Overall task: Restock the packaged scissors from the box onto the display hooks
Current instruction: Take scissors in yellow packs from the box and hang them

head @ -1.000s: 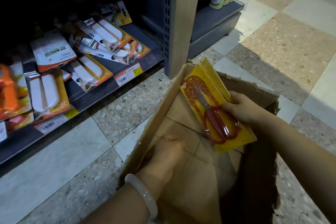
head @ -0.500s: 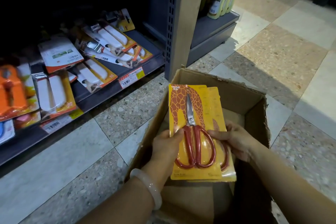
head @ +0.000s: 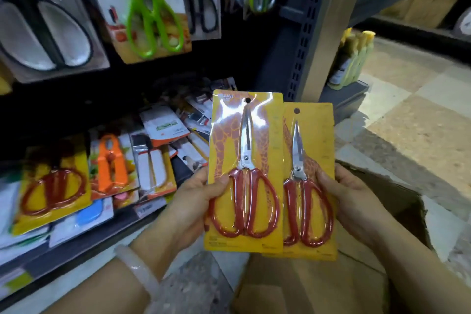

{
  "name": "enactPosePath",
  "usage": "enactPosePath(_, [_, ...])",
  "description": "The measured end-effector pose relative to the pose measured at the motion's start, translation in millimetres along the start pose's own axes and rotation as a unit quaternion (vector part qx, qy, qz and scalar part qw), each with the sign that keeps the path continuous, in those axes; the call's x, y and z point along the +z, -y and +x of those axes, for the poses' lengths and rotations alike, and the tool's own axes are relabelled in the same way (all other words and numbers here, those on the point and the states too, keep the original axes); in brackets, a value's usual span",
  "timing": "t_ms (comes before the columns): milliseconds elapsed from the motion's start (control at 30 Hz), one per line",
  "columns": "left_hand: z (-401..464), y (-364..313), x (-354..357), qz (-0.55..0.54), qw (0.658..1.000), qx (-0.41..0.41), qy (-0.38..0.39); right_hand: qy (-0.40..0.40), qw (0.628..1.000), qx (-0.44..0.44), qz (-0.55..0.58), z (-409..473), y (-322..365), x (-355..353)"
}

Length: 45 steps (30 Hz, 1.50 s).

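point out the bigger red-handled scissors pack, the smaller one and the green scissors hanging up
bigger red-handled scissors pack on yellow card (head: 246, 173): head view, scissor pivot
smaller red-handled scissors pack on yellow card (head: 308, 186): head view, card beside the blades
green plastic-handled scissors (head: 150, 13): head view, handle loops

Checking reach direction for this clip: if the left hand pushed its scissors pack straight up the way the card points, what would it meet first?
Probably the hanging pack of black-handled scissors, which sits roughly above the larger scissors pack in the left hand; depth is unclear.

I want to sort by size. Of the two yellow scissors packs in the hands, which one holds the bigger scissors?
The pack in the left hand, the left yellow pack: its scissors have longer blades and wider red handles than the right yellow pack.
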<state>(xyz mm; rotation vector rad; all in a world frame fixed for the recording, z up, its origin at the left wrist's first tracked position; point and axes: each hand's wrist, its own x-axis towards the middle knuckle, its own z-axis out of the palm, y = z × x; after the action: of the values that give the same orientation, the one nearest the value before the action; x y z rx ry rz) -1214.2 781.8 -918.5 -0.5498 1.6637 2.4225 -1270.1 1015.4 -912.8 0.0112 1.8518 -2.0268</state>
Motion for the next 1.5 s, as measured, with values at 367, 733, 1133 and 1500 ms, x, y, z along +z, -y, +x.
enactPosePath(367, [-90.6, -70.8, -153.6, -0.101, 0.979, 0.109, -0.14, 0.166, 0.981, -0.057, 0.082, 4.4, 34.0, 219.7])
enactPosePath(733, [-158.1, -134.6, -237.7, -0.137, 0.902, 0.311, -0.265, 0.202, 0.969, -0.104, 0.099, -12.2, 56.3, 330.1])
enactPosePath(1133, [-177.9, -165.1, -238.0, -0.098, 0.88, 0.354, -0.302, 0.218, 0.957, -0.182, 0.057, -4.9, 105.8, 362.3])
enactPosePath(1500, [-166.5, -166.8, -228.5, -0.09, 0.889, 0.345, -0.288, 0.186, 0.962, -0.193, 0.044, 5.3, 108.6, 346.5])
